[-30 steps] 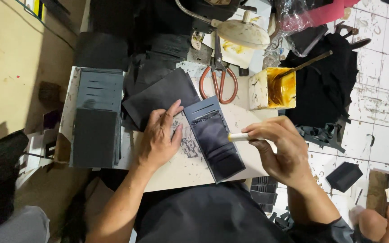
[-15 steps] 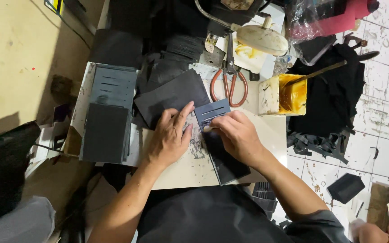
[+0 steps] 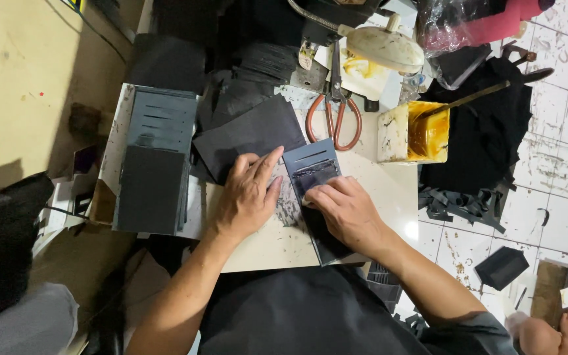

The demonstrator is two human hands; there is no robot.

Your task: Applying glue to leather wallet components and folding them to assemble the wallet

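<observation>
**Both hands flat on the slotted leather panel**

Your left hand (image 3: 248, 194) lies palm down with fingers spread and extended, pressing on the pale worn table (image 3: 389, 190) and touching the left edge of the dark blue-grey slotted leather panel (image 3: 310, 161). Your right hand (image 3: 343, 210) is flat too, fingers together, pressing down on the middle of that panel; it grips nothing, and whether something small sits under the palm cannot be told. The panel lies near the table's centre, its long axis running from 12 toward 5 o'clock, its lower end hidden under your right wrist.

At 9 o'clock from your left hand stands a stack of matching grey slotted panels (image 3: 156, 161). At 12 o'clock a sheet of black leather (image 3: 248, 135) lies partly under your fingertips. Orange-handled scissors (image 3: 333, 118) rest at 1 o'clock from the panel, and a cream square tub of amber glue (image 3: 415, 131) with a stick in it sits at 2 o'clock.
</observation>
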